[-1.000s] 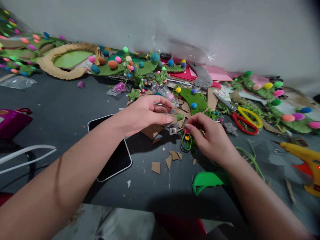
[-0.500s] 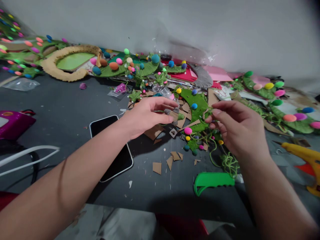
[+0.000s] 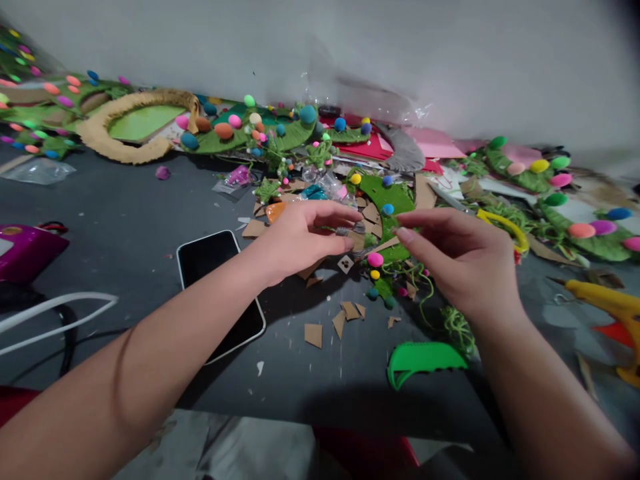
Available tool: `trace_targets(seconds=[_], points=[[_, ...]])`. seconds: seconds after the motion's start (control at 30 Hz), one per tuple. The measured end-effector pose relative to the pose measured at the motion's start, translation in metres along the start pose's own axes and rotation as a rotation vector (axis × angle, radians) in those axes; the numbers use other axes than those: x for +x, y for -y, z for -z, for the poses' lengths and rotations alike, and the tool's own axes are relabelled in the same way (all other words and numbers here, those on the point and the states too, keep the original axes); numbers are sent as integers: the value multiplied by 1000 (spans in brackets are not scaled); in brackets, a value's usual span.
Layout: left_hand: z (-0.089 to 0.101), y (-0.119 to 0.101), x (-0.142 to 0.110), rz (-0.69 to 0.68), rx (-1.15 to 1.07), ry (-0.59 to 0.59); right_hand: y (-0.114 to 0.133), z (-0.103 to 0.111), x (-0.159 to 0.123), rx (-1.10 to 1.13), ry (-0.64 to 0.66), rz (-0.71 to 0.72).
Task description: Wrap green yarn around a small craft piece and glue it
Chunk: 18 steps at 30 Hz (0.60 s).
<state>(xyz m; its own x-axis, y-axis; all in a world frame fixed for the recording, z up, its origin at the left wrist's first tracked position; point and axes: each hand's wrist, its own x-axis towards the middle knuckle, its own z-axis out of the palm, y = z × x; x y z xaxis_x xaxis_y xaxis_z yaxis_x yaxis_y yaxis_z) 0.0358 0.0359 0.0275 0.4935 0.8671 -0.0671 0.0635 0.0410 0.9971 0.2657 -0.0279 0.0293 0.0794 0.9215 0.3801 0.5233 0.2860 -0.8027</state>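
My left hand (image 3: 305, 237) is closed, its thumb and fingers around a small cardboard piece wrapped in grey and green yarn (image 3: 357, 237), partly hidden by the fingers. Just right of it, my right hand (image 3: 455, 257) makes a pinch with thumb and forefinger. What the pinch holds is too small and blurred to make out. Under and behind the hands lie a green yarn-wrapped curved piece (image 3: 397, 200) with coloured pompoms and cardboard scraps. A loose green yarn tangle (image 3: 457, 330) lies below my right wrist.
A phone (image 3: 210, 257) lies under my left forearm. In front are a green toothed plastic tool (image 3: 425, 361) and cardboard bits (image 3: 313, 335). Yellow-handled scissors (image 3: 510, 230) and a yellow glue gun (image 3: 605, 300) lie at right. A beige wrapped ring (image 3: 95, 137) and pompom-covered pieces line the wall.
My right hand has moved left, closer to my left hand, uncovering the yellow-handled scissors. My left hand has shifted slightly, still holding the yarn-wrapped cardboard piece.
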Motion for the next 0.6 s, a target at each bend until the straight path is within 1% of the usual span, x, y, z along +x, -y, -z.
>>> trace_targets(seconds=[0.1,0.17,0.27,0.37,0.5,0.6], points=[[-1,1,0,11,-4,20,3,-6,-2,-74,14,80],[-1,1,0,25,4,39,2,-8,-1,-95,22,108],[-1,2,0,26,4,59,-2,-8,1,-116,8,88],[-1,3,1,18,-18,58,-6,-6,4,-73,-15,56],[1,4,1,22,-83,51,-7,-4,5,-57,27,28],[1,5,1,15,-124,64,-5,-4,4,-79,58,38]])
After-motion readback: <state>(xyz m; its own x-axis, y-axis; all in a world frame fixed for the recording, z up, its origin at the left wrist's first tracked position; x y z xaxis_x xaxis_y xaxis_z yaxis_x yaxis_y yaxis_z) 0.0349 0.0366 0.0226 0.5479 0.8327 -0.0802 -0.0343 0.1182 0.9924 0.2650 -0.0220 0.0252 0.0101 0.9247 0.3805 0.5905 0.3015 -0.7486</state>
